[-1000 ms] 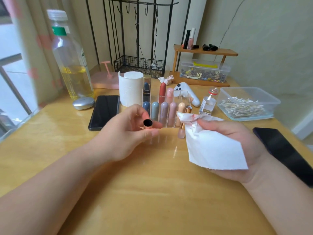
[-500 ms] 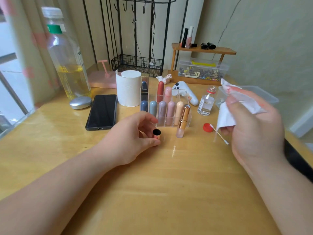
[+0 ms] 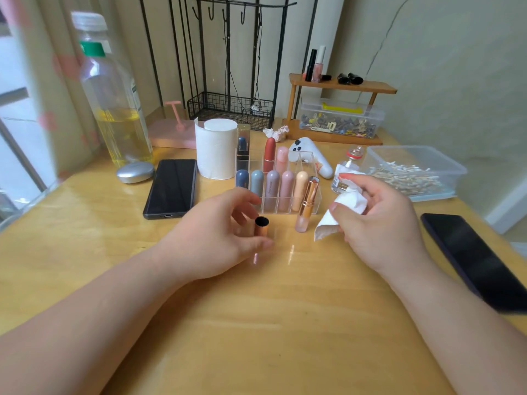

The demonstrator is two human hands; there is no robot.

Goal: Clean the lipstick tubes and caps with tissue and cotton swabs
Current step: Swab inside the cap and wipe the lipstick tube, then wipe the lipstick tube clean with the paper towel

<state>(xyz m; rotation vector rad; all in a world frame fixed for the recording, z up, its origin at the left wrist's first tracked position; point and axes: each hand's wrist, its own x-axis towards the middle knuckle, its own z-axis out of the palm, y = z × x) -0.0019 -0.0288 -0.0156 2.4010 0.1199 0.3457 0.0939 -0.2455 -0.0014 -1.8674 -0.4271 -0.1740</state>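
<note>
Lipstick cap [image 3: 261,227], gold, upright on worktop [image 3: 256,323], open end up, just in front of acrylic organiser [image 3: 299,164]. Left hand [image 3: 222,238] curved round it, thumb against base; pinching or merely touching, cannot tell. Right hand [image 3: 379,223], fingers closed on bunched tissue [image 3: 352,202], red-stained at top. Uncapped gold tube [image 3: 307,203] tilted, leaning on organiser, near tissue. Risks, as judged: thumb tipping cap, then rolling away; tissue corner or knuckles toppling leaning tube; stained patch smearing colour back onto metal unless refolded.
</note>
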